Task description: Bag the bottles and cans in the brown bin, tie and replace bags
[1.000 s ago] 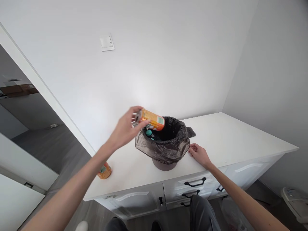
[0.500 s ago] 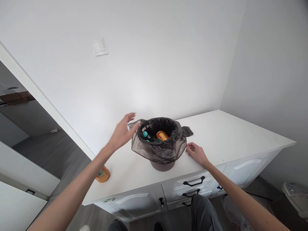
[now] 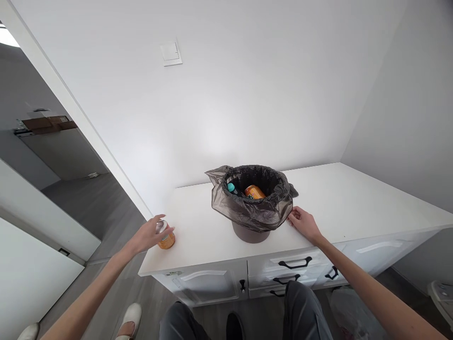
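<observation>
My left hand (image 3: 150,234) reaches around an orange drink can (image 3: 167,242) on the left end of the white counter. Its thumb and fingers are apart on either side of the can's top; whether they touch it is not clear. The can stands upright. At the middle of the counter is a brown trash bin (image 3: 250,234), lined with a black translucent garbage bag (image 3: 247,212) folded over its rim. My right hand (image 3: 304,223) pinches the bag's edge at the bin's right side. Inside lie another orange can (image 3: 255,192) and a bottle with a teal cap (image 3: 231,187).
Under the white countertop (image 3: 354,198) are cabinet doors and drawers with black handles (image 3: 295,263). A light switch (image 3: 171,53) is on the wall behind. To the left is a doorway, and another person's white shoe (image 3: 132,317) is on the floor below.
My left hand has moved from beside the bag's left rim down and left to the can on the counter. My right hand stays at the bag's right edge. The view has shifted left.
</observation>
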A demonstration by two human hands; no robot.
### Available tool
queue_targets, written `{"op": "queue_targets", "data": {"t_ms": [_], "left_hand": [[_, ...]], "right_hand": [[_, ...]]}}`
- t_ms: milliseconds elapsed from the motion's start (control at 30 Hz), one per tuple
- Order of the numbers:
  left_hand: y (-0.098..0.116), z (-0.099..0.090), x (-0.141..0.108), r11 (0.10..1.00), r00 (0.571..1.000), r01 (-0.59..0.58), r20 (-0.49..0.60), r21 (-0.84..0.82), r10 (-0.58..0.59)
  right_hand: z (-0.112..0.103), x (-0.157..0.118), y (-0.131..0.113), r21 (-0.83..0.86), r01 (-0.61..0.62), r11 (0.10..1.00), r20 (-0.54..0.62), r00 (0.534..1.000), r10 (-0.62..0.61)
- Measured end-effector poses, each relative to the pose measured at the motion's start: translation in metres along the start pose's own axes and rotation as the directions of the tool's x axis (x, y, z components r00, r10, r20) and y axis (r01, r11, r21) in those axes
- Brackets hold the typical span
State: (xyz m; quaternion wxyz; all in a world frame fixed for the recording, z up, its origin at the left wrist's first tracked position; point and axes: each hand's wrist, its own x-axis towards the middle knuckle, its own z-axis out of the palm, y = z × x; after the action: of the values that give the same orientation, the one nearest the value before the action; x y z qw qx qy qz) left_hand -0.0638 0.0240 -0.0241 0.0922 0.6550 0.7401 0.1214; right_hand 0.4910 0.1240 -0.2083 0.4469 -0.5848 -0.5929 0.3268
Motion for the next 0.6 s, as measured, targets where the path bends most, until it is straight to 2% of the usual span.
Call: {"op": "queue_targets", "data": {"t_ms": [67,133,233,333,400,500,600], "left_hand": [[0.000,0.013,-0.010,1.000,1.000,-0.027,-0.015,-0.015,0.027],[0.009,0.020,-0.018,0.996,0.995,-0.048,-0.088,-0.071,0.041],[0.041,0.009,-0.024,0.969,0.956,-0.073,-0.293,-0.236,0.000],[0.093,-0.018,-0.022,0.902,0.863,-0.169,-0.501,-0.397,-0.059],[0.136,-0.036,-0.016,0.854,0.813,-0.271,-0.581,-0.443,-0.044],[0.201,-0.047,-0.001,0.807,0.800,-0.419,-0.589,-0.416,0.112],[0.257,-0.037,0.020,0.743,0.803,-0.544,-0.499,-0.390,0.327]], "right_hand": [[0.000,0.001,0.004,-0.014,-0.003,1.000,-0.005,1.000,0.003],[0.001,0.003,0.008,-0.018,-0.006,1.000,-0.011,1.000,0.006],[0.001,0.008,0.014,-0.011,0.002,1.000,-0.011,1.000,-0.002],[0.002,0.011,0.019,0.005,0.017,1.000,-0.021,1.000,-0.017],[0.002,0.012,0.021,0.018,0.024,1.000,-0.025,0.999,-0.024],[0.002,0.013,0.022,0.048,0.028,0.998,-0.021,0.999,-0.027],[0.001,0.015,0.021,0.073,0.024,0.997,-0.027,0.999,-0.023]]}}
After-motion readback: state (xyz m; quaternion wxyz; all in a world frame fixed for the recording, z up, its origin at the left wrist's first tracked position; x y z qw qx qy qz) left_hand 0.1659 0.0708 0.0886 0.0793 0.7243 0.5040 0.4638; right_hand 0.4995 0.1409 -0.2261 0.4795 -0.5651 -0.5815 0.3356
